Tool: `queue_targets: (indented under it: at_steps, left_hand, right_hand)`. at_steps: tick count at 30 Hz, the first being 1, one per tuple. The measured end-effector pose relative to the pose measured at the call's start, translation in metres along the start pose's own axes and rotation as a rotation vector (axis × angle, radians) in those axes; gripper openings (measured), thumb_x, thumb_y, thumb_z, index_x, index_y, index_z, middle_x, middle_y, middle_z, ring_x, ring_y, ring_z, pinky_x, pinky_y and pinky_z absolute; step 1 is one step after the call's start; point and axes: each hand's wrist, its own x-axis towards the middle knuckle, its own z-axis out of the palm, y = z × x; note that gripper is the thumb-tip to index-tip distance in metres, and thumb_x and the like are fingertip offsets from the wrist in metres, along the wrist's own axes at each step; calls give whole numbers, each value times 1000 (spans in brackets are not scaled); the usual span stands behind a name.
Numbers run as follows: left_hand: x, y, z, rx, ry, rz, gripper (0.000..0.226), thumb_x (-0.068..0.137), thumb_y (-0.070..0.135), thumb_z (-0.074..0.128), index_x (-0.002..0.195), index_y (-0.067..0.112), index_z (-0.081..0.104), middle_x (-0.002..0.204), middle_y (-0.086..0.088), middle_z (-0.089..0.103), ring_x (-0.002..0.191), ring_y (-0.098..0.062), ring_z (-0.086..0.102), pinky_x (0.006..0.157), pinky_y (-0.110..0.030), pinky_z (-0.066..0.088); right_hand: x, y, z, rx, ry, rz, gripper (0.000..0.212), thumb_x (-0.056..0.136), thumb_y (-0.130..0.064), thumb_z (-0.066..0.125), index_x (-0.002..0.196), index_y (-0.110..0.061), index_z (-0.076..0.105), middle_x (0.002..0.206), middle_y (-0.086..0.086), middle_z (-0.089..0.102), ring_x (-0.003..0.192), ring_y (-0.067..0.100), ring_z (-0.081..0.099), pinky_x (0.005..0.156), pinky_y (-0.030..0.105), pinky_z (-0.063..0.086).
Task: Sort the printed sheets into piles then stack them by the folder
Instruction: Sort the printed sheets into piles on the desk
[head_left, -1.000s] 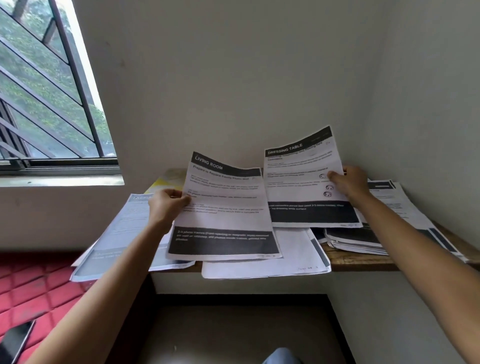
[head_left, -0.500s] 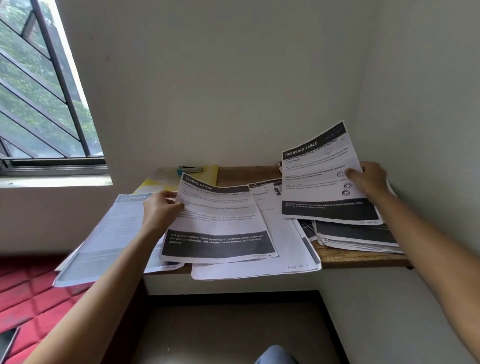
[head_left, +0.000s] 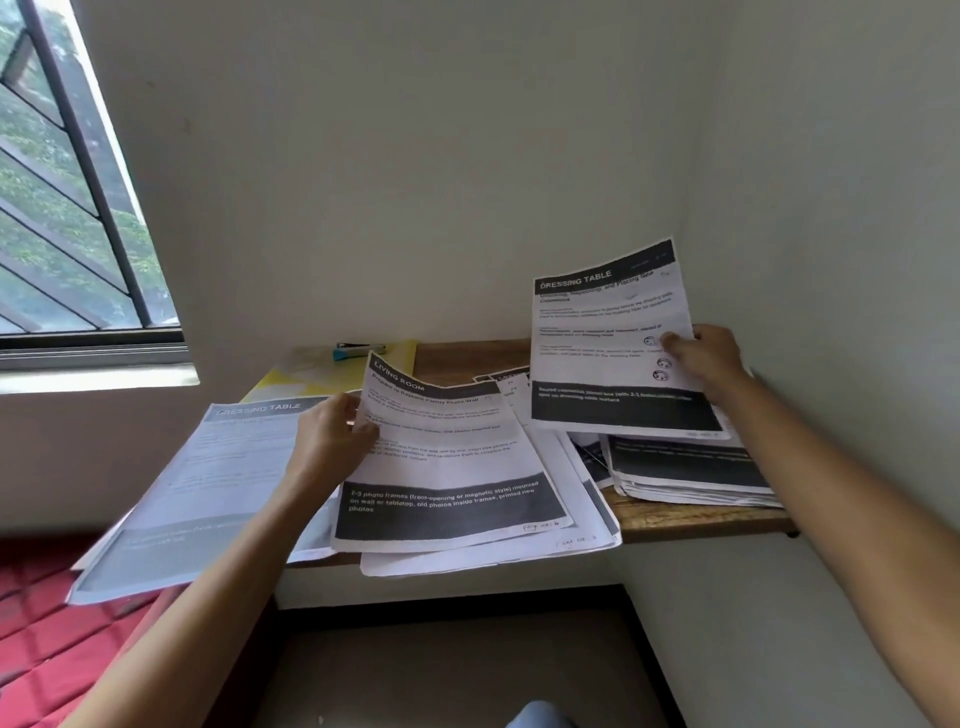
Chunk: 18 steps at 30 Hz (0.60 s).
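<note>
Sorting and stacking were judged unfinished: a Living Room sheet (head_left: 447, 457) was pinched by the left hand (head_left: 332, 441) at the counter's (head_left: 675, 519) front edge, a Dressing Table sheet (head_left: 608, 332) by the right hand (head_left: 706, 364) above the right-end pile (head_left: 685, 467).

Home nook: barred window (head_left: 62, 234), wooden shelf (head_left: 691, 519)

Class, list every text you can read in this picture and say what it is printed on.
"DRESSING TABLE": header of the raised sheet in the right hand.
"LIVING ROOM": header of the front sheet in the left hand.
"2-3 photo frames (front-opening or magnetic style) mounted on wall or tabletop": front sheet's dark band.
"DRESSING TABLE": pale sheet lying at left.
Body text, handwritten corner notes: too blurred.
</note>
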Motion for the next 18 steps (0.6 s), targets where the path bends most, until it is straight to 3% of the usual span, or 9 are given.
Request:
queue_targets:
  at_steps: [3,7,9,12,15,18]
  left_hand:
    - [-1,3,10,150,-119,58,45,83,15,68,126,5,56,126,-14,59,109,-30,56,89,-37,47]
    - [-7,11,18,297,-183,46,69,88,26,65,145,4,31,142,-18,41,131,-34,33,107,-39,27]
    - [-8,14,20,290,-164,65,71,93,28,58,150,6,22,147,-17,36,135,-34,29,110,-39,22]
    - [-6,22,21,209,-174,98,55,99,28,46,148,6,30,150,-17,36,137,-34,33,109,-37,25]
    - [-5,34,23,99,-171,101,44,103,30,37,139,7,42,143,-19,44,127,-35,44,95,-33,34]
    - [-6,44,24,-18,-161,66,43,104,34,29,132,8,48,131,-20,52,119,-33,49,84,-29,31]
  right_hand:
    - [-3,2,4,59,-48,43,30,88,-17,66,111,2,65,110,20,67,84,24,62,76,31,48]
    - [-8,1,8,106,-93,56,29,88,-13,65,112,3,65,109,21,66,85,25,62,73,31,51]
    - [-12,-1,11,132,-116,71,29,88,-13,66,112,3,64,110,22,66,86,27,63,79,35,53]
    - [-20,-7,18,156,-170,84,28,89,-14,65,113,1,64,110,19,66,87,28,64,82,36,52]
    - [-30,-11,29,181,-213,103,27,88,-16,66,111,-1,65,110,18,67,87,28,65,82,36,53]
    - [-42,-17,40,225,-251,137,28,87,-16,67,110,0,65,110,18,68,90,29,67,86,42,55]
